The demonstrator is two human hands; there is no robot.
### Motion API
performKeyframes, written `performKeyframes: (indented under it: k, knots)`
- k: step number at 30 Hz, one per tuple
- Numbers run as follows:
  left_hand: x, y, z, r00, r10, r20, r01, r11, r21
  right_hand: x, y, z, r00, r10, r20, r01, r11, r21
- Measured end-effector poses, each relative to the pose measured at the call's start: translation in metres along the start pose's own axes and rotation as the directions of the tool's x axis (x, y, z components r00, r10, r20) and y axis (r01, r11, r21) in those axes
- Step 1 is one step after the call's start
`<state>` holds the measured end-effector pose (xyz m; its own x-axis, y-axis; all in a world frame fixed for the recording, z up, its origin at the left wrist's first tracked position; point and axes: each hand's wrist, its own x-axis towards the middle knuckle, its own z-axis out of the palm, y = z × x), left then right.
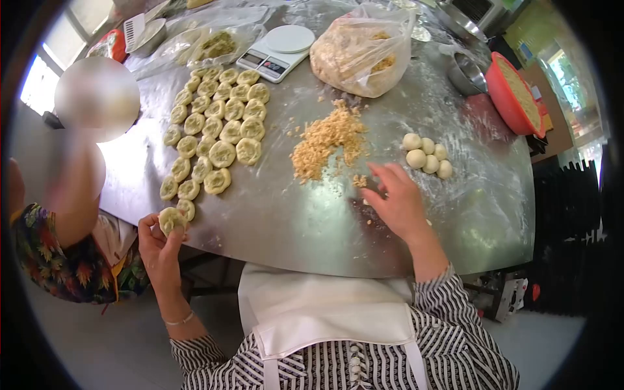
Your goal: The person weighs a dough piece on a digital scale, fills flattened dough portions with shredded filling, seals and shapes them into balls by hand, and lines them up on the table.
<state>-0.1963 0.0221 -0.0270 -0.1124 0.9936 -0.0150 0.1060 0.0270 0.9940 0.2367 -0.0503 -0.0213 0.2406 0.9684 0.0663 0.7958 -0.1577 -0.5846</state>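
Observation:
My left hand (162, 250) pinches a round dough piece (172, 220) with a dented top, at the table's near left edge. Just beyond it, rows of similar dented dough rounds (222, 154) cover the left part of the table. My right hand (398, 200) is over the middle of the table, its thumb and fingers apart with nothing visible between them. Close to its fingertips lies a small clump of crumbly filling (359, 181). The larger heap of tan crumbly filling (328, 140) spreads beyond that clump. Several smooth white dough balls (416, 158) sit together to the right.
A white kitchen scale (289, 40) and a plastic bag of filling (354, 55) stand at the back. A metal bowl (467, 75) and a red basin (510, 97) are at the right. Another person (55, 253) is at the left edge. Flour dusts the metal table (286, 224).

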Motion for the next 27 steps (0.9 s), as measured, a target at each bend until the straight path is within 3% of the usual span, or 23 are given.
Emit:
performKeyframes:
  k: [3,6,10,13,16,21,27]
  knots:
    - [-0.012,0.018,0.040,0.970,-0.060,0.237,0.116,0.966,-0.230,0.033,0.010,0.023,0.991,-0.090,-0.103,0.066,0.975,-0.212]
    - [-0.015,0.002,0.076,0.904,-0.133,0.407,0.279,0.904,-0.324,0.066,0.008,0.027,0.998,0.022,-0.062,-0.031,0.988,-0.148]
    - [-0.026,-0.004,0.131,0.799,-0.179,0.574,0.491,0.745,-0.451,0.085,0.027,0.043,0.998,-0.049,-0.033,0.046,0.996,-0.080]
    - [-0.029,-0.005,0.158,0.709,-0.273,0.650,0.610,0.700,-0.371,0.076,0.032,0.046,0.999,-0.038,-0.034,0.038,0.999,-0.004]
    - [-0.030,-0.012,0.175,0.675,-0.255,0.692,0.595,0.743,-0.307,0.051,0.029,0.044,0.994,-0.064,-0.085,0.070,0.995,0.067]
    - [-0.026,-0.003,0.201,0.667,-0.305,0.680,0.594,0.768,-0.239,0.038,0.016,0.020,0.996,0.049,-0.075,-0.027,0.963,0.268]
    - [-0.005,-0.002,0.232,0.690,-0.223,0.689,0.476,0.857,-0.199,0.037,0.006,-0.001,0.999,-0.035,-0.005,0.034,0.936,0.352]
